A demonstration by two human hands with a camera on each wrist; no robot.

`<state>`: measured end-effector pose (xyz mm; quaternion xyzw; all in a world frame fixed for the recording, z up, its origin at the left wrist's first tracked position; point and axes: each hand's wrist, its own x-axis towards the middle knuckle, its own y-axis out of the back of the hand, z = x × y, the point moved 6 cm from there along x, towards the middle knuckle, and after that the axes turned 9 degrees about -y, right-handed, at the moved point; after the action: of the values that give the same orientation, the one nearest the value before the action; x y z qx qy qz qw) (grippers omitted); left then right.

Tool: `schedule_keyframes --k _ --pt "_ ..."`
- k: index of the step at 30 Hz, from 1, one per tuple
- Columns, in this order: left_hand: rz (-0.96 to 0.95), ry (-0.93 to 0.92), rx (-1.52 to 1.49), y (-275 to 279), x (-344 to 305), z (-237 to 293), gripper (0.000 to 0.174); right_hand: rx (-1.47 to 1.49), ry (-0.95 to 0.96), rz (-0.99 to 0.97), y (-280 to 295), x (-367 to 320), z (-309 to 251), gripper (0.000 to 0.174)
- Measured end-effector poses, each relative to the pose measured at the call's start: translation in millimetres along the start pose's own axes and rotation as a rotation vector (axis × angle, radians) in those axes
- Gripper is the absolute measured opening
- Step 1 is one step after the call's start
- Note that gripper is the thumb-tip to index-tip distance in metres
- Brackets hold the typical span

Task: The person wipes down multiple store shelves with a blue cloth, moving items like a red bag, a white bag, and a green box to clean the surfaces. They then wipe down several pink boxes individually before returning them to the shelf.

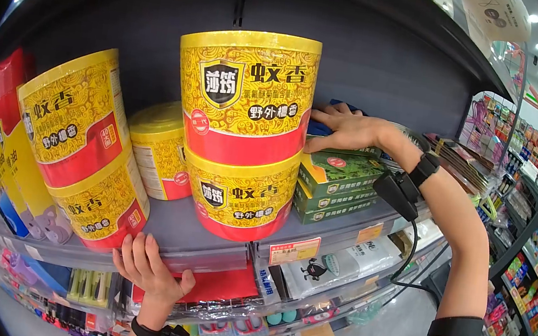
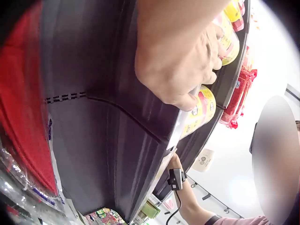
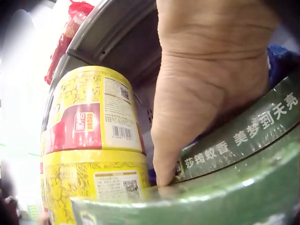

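Note:
My left hand (image 1: 153,272) rests its fingers on the shelf's front edge (image 1: 201,269), right below a stack of two yellow-and-red mosquito coil tubs (image 1: 97,206). In the left wrist view the thumb lies along that edge. My right hand (image 1: 349,129) reaches over green mosquito coil boxes (image 1: 338,208) stacked on the shelf, fingers stretched toward the back. In the right wrist view its thumb touches the end of a green box (image 3: 243,133); the other fingertips are hidden. Beneath the hand shows something dark blue (image 3: 283,61). Between my hands stands another two-high tub stack (image 1: 235,194).
Another yellow tub (image 1: 159,147) stands farther back. Tall yellow packages (image 1: 6,154) line the left end; flat packets (image 1: 456,162) lie beyond the green boxes. Price tags (image 1: 294,250) hang along the edge. Lower shelves hold a white bag (image 1: 345,263) and a red item (image 1: 219,290).

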<state>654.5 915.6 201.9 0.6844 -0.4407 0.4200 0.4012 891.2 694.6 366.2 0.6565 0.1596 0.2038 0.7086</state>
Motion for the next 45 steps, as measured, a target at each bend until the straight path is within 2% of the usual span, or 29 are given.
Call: schedule_keyframes --k 2,4,5,7,8,10,11,12,14,15,16,18,19,20,22,23,28,30,34,36,37,39,42,45 --pt "0.004 -0.003 0.010 -0.3 -1.6 -0.3 0.065 0.037 0.018 0.053 -2.8 -0.8 1.7 0.101" --pt "0.008 -0.001 0.010 -0.3 -0.6 -0.3 0.065 0.146 0.102 0.171 4.6 -7.5 -2.4 0.083" --pt "0.011 0.003 0.011 0.3 -0.4 0.3 0.064 0.145 0.101 0.165 1.8 -8.2 -0.9 0.083" --pt "0.017 0.000 0.010 0.1 0.0 0.9 0.063 0.381 0.291 0.327 8.0 -16.3 -3.5 0.060" --pt "0.030 -0.004 0.013 0.8 0.9 1.2 0.063 0.382 0.288 0.322 5.3 -18.6 -4.1 0.060" --pt "0.032 0.000 0.008 1.5 2.0 1.9 0.062 0.446 0.299 0.491 10.2 -26.3 -3.6 0.049" --pt "0.033 0.003 0.003 1.5 2.0 1.6 0.062 0.447 0.296 0.499 11.2 -28.0 -2.6 0.037" --pt "0.035 0.006 0.000 2.4 2.3 1.9 0.062 0.448 0.299 0.500 14.6 -28.9 1.7 0.037" --pt "0.024 0.009 0.002 7.5 5.3 3.1 0.061 0.925 0.217 0.175 14.6 -20.1 20.6 0.029" --pt "-0.003 0.019 -0.014 9.0 7.1 3.7 0.061 1.001 0.224 0.219 22.2 -20.2 26.5 0.027" --pt "-0.027 0.033 -0.030 9.0 8.8 5.3 0.061 0.995 0.239 0.221 28.2 -17.7 28.4 0.027" --pt "-0.038 0.050 -0.032 10.0 9.1 6.6 0.060 0.962 0.120 0.546 48.4 -19.0 47.2 0.029" --pt "-0.055 0.056 -0.046 10.0 8.7 7.0 0.060 0.860 0.131 0.476 50.5 -15.2 47.4 0.051" --pt "-0.054 0.053 -0.037 11.1 9.1 8.4 0.060 0.866 0.139 0.478 47.8 -11.5 50.4 0.051" --pt "-0.073 0.058 -0.044 10.7 10.6 8.6 0.059 0.340 0.189 0.215 18.6 7.2 38.0 0.091" --pt "-0.071 0.045 -0.038 11.3 11.3 9.2 0.059 0.219 0.111 -0.025 0.8 12.9 36.0 0.107" --pt "-0.070 0.052 -0.035 11.3 11.3 10.9 0.058 0.362 0.114 -0.079 -2.8 6.3 41.1 0.104" --pt "-0.068 0.053 -0.034 11.7 11.7 11.6 0.058 0.301 0.273 -0.089 -3.6 2.0 37.8 0.105" --pt "-0.023 0.066 -0.028 8.9 9.0 10.1 0.060 0.324 0.400 -0.085 -0.2 -17.6 31.6 0.102" --pt "-0.024 0.072 -0.030 8.2 8.6 9.6 0.060 0.429 0.461 -0.013 2.3 -25.6 27.4 0.087" --pt "-0.021 0.076 -0.031 8.1 8.2 9.6 0.060 0.429 0.458 -0.020 0.0 -29.6 26.7 0.087" --pt "-0.020 0.081 -0.036 7.2 7.8 9.3 0.060 0.459 0.503 0.089 6.7 -42.1 22.9 0.068" --pt "-0.014 0.086 -0.041 7.4 8.1 8.8 0.061 0.518 0.526 0.085 7.6 -55.3 17.9 0.058" --pt "-0.007 0.089 -0.046 7.0 8.1 8.5 0.061 0.526 0.548 0.117 10.6 -69.1 9.5 0.056"
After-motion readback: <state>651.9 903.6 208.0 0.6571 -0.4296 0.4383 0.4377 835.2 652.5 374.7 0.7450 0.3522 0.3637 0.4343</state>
